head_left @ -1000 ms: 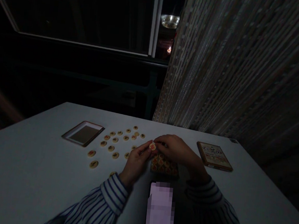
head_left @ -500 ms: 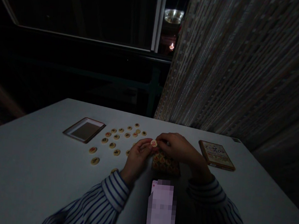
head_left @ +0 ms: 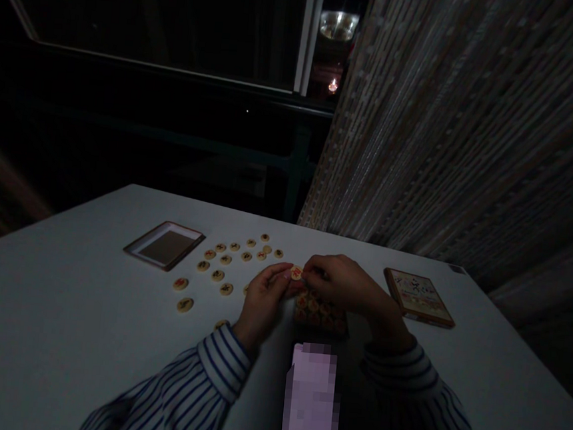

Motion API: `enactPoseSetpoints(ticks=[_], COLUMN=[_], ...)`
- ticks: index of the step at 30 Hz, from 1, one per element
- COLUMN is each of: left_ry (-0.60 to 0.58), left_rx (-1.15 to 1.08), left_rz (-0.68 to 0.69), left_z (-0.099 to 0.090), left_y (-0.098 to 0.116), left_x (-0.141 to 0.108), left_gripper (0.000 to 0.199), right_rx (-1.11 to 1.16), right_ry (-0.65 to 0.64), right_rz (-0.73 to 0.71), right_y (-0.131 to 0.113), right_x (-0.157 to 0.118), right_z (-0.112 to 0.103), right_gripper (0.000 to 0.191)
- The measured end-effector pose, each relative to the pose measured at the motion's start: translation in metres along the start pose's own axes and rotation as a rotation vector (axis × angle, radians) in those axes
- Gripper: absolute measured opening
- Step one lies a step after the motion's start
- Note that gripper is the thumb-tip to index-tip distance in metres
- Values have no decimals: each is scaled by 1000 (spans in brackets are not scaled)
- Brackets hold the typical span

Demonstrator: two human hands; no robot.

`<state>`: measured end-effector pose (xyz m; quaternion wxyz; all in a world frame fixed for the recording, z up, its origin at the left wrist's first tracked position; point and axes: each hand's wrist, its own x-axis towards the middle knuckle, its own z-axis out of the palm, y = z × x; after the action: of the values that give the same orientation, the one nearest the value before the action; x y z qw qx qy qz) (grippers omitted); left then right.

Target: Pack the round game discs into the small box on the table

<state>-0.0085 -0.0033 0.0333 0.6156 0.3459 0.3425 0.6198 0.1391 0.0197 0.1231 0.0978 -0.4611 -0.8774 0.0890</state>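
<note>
Near the table's [head_left: 85, 271] far edge, the left hand [head_left: 265, 293] pinched a piece [head_left: 296, 273], red mark toward the person, perhaps for reading; the right hand [head_left: 336, 276] was at its side, its grip impossible to tell. Other pieces [head_left: 313, 306] sat below in rows, probably packed to save space.

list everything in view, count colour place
loose discs: over a dozen, yellowish, left half
held disc: one, pale, centre
screen: one, pinkish, bottom
filled box: one, dark, beyond screen
tray: one, brownish, left
flat box: one, brownish, right
label: one, dark, right
table: one, white, foreground
curtain: one, greyish, upper right
window frame: one, white, top
lights: two, whitish, top centre
sleeves: two, white and blue, bottom
left hand: one, bare, holding disc
right hand: one, bare, at disc
</note>
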Motion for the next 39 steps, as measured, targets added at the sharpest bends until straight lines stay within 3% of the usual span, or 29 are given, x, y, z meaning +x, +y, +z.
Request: enactPoseSetpoints(ticks=[25, 39], left_ry=[25, 63], left_rx=[170, 200], left_rz=[55, 39], left_z=[1, -1], left_y=[1, 2], left_x=[0, 2], left_gripper=[32, 34], right_rx=[-205, -174], right_ry=[-1, -2], right_rz=[33, 6], right_y=[-6, -4], right_x=[2, 2], right_z=[2, 4], right_gripper=[29, 24])
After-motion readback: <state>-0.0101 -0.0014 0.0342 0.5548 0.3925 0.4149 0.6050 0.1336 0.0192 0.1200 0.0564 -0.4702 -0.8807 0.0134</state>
